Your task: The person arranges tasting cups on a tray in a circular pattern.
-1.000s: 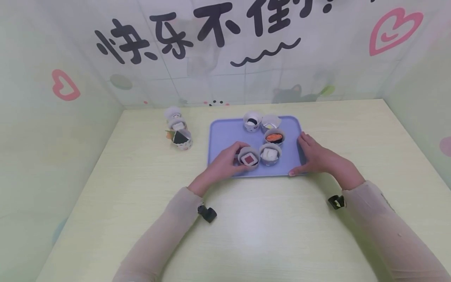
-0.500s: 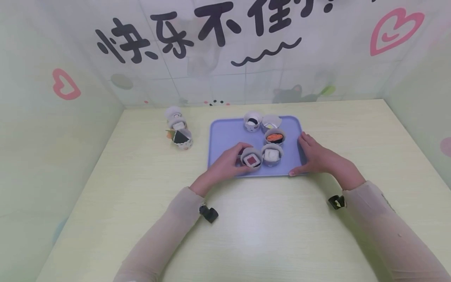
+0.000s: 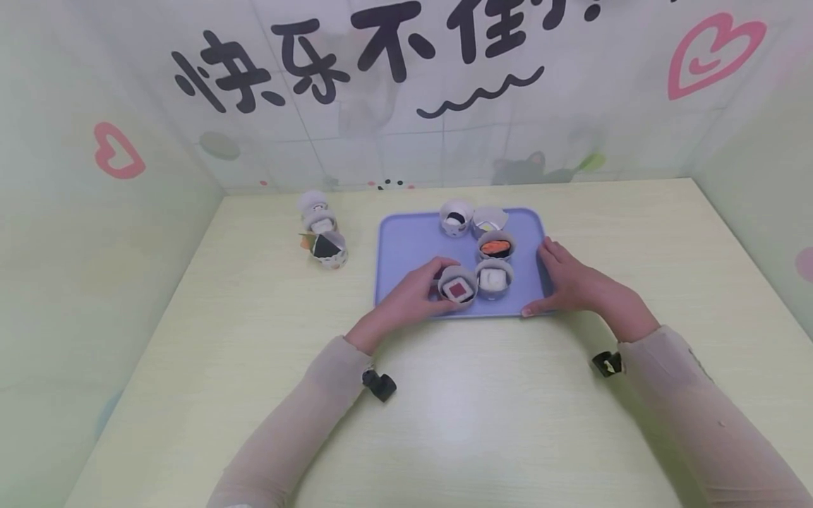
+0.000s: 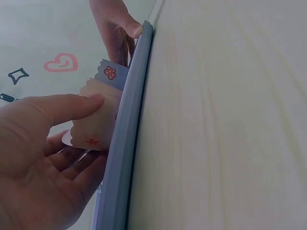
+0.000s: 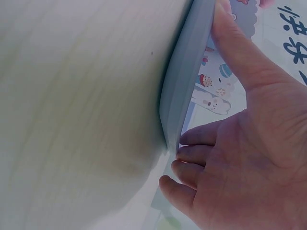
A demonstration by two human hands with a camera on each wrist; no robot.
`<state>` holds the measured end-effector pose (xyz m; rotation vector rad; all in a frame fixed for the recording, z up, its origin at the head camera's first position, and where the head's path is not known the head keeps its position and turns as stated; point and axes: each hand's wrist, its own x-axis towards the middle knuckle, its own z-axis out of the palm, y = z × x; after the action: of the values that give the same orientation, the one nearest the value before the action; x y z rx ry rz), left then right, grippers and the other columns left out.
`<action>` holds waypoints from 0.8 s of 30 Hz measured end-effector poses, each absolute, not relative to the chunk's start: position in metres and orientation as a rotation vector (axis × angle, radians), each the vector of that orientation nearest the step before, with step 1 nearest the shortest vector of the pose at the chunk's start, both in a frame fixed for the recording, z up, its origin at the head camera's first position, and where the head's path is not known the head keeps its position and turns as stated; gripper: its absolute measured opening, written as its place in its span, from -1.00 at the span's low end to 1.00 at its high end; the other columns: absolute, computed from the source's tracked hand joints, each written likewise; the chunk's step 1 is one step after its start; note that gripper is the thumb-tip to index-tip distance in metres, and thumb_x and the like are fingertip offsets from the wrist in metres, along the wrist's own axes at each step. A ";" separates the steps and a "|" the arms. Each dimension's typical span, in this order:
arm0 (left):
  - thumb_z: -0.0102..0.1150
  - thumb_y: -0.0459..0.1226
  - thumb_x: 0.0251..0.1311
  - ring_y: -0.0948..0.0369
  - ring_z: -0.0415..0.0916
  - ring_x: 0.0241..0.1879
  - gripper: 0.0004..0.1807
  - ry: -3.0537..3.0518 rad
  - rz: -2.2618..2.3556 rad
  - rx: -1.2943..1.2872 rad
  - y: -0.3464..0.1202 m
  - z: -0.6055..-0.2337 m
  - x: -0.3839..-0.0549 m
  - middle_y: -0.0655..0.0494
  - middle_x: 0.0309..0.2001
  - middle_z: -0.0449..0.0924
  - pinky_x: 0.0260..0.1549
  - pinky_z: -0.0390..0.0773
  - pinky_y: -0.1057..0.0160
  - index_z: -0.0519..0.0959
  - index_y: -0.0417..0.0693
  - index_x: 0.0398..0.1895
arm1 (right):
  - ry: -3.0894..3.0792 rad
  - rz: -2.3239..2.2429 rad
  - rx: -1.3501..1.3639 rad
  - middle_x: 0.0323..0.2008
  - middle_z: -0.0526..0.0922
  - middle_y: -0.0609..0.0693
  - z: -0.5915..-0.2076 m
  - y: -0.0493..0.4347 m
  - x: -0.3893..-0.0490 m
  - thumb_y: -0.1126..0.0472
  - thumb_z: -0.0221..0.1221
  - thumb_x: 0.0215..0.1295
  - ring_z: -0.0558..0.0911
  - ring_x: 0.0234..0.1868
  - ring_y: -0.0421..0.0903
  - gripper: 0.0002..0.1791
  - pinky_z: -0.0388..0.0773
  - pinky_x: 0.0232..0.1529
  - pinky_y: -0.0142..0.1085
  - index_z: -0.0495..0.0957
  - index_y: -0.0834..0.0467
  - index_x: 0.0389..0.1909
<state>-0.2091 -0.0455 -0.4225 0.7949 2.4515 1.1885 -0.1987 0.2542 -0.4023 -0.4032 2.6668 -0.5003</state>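
My left hand point(image 3: 416, 293) holds a paper cup point(image 3: 466, 275) with a toy-like sushi roll point(image 3: 458, 290) in it, white with a red centre. In the left wrist view the thumb presses the side of this scalloped cup and the other fingers lie partly hidden behind it. The cup is at the front of a blue tray point(image 3: 409, 240), right beside a cup of white food point(image 3: 492, 280). My right hand point(image 3: 571, 280) spans the tray's front right corner, thumb at the front rim and fingers along the right side.
Behind the white food on the tray stand a cup of orange-topped sushi point(image 3: 495, 247), a cup with a black-and-white piece point(image 3: 455, 219) and another cup point(image 3: 489, 221). Several more cups, one with a black triangle point(image 3: 328, 247), stand left of the tray. Walls enclose the table.
My left hand has slid its cup a little to the right along the tray, and the white-food cup beside it has shifted slightly right too. The right hand has stayed put.
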 end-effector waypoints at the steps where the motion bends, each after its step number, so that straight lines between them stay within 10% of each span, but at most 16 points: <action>1: 0.39 -0.26 0.18 0.09 0.47 0.28 -0.29 2.453 1.185 0.797 -0.046 -0.423 -0.209 -0.01 0.26 0.51 0.35 0.47 0.13 0.31 -0.08 0.38 | 2.667 -0.500 -0.402 0.52 -0.33 0.52 -0.402 0.254 -0.199 -0.29 0.46 -0.06 -0.24 0.54 0.43 0.49 -0.12 0.54 0.28 -0.27 0.55 0.48; 24: 0.38 -0.28 0.18 0.05 0.39 0.38 -0.20 2.403 1.273 0.727 -0.061 -0.417 -0.210 -0.06 0.38 0.42 0.38 0.44 0.18 0.22 -0.14 0.45 | 2.665 -0.495 -0.403 0.51 -0.32 0.53 -0.402 0.254 -0.199 -0.29 0.46 -0.06 -0.23 0.54 0.44 0.50 -0.11 0.53 0.28 -0.27 0.55 0.48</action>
<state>-0.2104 -0.0613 -0.4173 0.7270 2.4033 1.2731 -0.1985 0.2541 -0.4022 -0.4026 2.6648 -0.4950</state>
